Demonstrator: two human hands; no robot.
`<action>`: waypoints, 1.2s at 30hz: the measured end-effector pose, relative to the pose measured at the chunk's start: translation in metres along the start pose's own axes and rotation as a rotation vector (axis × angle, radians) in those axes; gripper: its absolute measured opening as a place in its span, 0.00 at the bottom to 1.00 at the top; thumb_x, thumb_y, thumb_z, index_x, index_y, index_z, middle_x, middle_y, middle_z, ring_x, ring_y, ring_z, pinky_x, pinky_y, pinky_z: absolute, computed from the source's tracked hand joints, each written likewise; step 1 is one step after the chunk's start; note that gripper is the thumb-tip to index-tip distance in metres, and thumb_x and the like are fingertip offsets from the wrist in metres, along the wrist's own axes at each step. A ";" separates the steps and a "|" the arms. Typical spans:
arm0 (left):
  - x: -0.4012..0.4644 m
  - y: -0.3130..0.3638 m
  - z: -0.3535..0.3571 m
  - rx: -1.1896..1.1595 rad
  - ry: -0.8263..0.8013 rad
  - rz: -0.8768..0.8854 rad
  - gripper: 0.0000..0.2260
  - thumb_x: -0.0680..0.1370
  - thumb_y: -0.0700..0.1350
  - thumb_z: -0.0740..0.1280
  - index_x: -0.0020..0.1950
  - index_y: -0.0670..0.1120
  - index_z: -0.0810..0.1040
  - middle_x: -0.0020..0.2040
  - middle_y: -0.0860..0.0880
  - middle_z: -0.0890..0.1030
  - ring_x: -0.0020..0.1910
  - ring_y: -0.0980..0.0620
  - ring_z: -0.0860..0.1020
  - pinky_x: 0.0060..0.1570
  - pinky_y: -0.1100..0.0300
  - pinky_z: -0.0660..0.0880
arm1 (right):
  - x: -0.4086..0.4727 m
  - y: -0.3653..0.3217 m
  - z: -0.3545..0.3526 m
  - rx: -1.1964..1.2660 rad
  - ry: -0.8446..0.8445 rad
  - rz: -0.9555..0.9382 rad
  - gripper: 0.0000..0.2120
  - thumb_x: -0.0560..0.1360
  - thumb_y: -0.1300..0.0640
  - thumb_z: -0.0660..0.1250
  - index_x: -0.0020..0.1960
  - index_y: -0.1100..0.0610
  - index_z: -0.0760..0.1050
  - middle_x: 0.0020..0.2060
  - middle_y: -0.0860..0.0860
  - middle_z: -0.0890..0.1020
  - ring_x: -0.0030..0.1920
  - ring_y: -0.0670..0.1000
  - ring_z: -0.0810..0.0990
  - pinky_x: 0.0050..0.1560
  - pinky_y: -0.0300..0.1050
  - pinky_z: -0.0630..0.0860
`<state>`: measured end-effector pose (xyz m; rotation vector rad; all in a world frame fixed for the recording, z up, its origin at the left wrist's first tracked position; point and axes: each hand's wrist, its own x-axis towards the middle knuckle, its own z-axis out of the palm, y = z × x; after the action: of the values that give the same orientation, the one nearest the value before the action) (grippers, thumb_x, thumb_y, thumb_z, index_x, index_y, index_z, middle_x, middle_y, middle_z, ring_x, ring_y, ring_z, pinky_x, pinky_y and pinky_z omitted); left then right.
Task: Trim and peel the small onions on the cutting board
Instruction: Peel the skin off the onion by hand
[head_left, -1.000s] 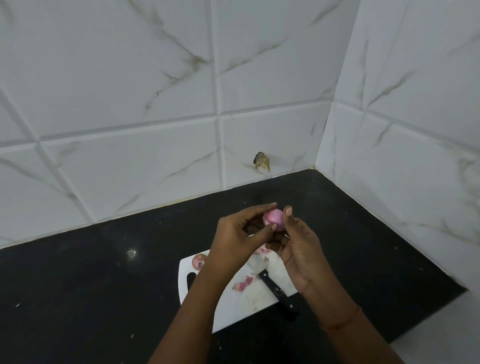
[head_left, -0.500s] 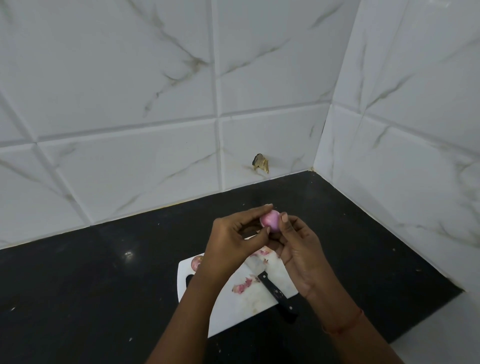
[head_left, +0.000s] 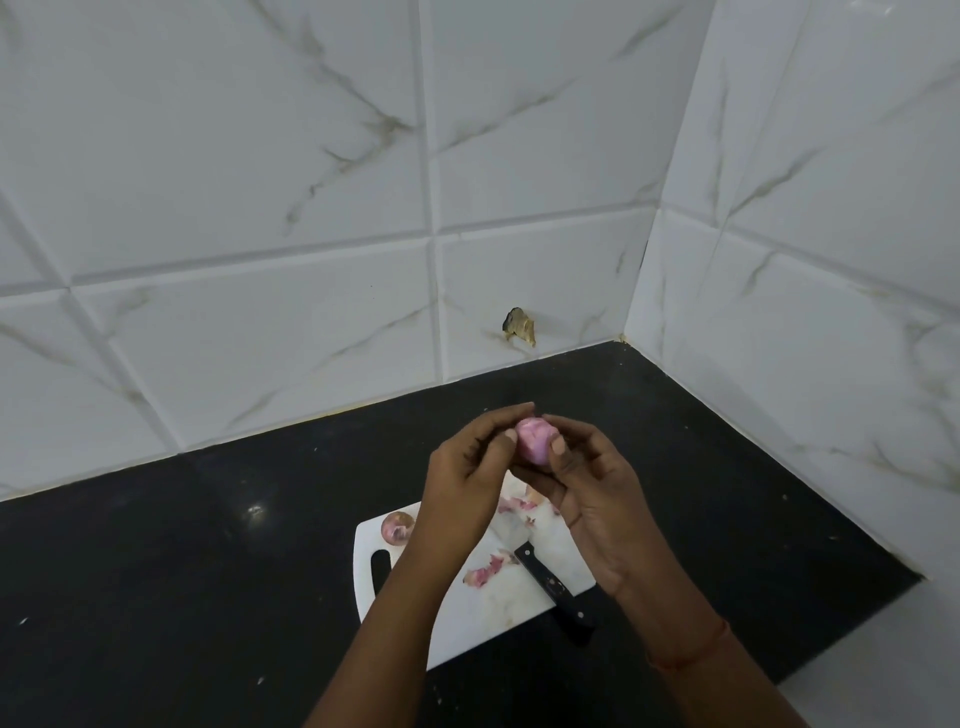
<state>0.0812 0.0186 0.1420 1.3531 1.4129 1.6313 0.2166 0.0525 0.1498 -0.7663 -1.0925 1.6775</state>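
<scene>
A small pink peeled onion (head_left: 535, 439) is held above the white cutting board (head_left: 483, 618), pinched between both hands. My left hand (head_left: 465, 478) grips its left side with thumb and fingers. My right hand (head_left: 587, 483) holds its right side, thumb on the front. Another small onion (head_left: 397, 528), still in its reddish skin, lies at the board's far left corner. Pink skin scraps (head_left: 488, 569) lie on the board. A black-handled knife (head_left: 553, 584) lies on the board's right side, handle over the edge, blade hidden under my right hand.
The board sits on a black stone counter (head_left: 182, 571) in a corner of white marble-look tiled walls (head_left: 260, 208). A chipped hole (head_left: 518, 326) shows in the back wall near the counter.
Both hands have turned the onion slightly between the fingers; more of its pink surface shows. The hands stay in the same place above the board.
</scene>
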 end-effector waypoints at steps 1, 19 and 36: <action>0.000 0.000 0.002 -0.032 -0.032 -0.057 0.15 0.81 0.44 0.60 0.64 0.47 0.81 0.59 0.51 0.83 0.59 0.55 0.80 0.61 0.59 0.78 | 0.000 0.000 -0.001 -0.099 -0.002 -0.038 0.18 0.70 0.53 0.70 0.59 0.56 0.77 0.53 0.50 0.84 0.54 0.51 0.84 0.51 0.45 0.81; -0.004 0.008 0.004 -0.027 -0.189 -0.153 0.22 0.77 0.52 0.56 0.71 0.54 0.71 0.67 0.49 0.77 0.63 0.52 0.78 0.63 0.56 0.77 | -0.001 0.005 -0.007 -0.394 0.004 -0.212 0.19 0.68 0.53 0.71 0.59 0.52 0.79 0.53 0.42 0.84 0.55 0.43 0.81 0.52 0.37 0.80; -0.004 0.006 0.003 -0.041 0.080 -0.136 0.14 0.84 0.39 0.56 0.61 0.45 0.81 0.55 0.49 0.84 0.54 0.50 0.82 0.53 0.57 0.81 | 0.004 0.013 0.000 -0.077 0.093 -0.061 0.19 0.66 0.52 0.73 0.57 0.51 0.79 0.55 0.50 0.84 0.58 0.56 0.82 0.61 0.61 0.76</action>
<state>0.0866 0.0150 0.1459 1.1539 1.4762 1.6318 0.2107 0.0546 0.1381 -0.8435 -1.1096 1.5405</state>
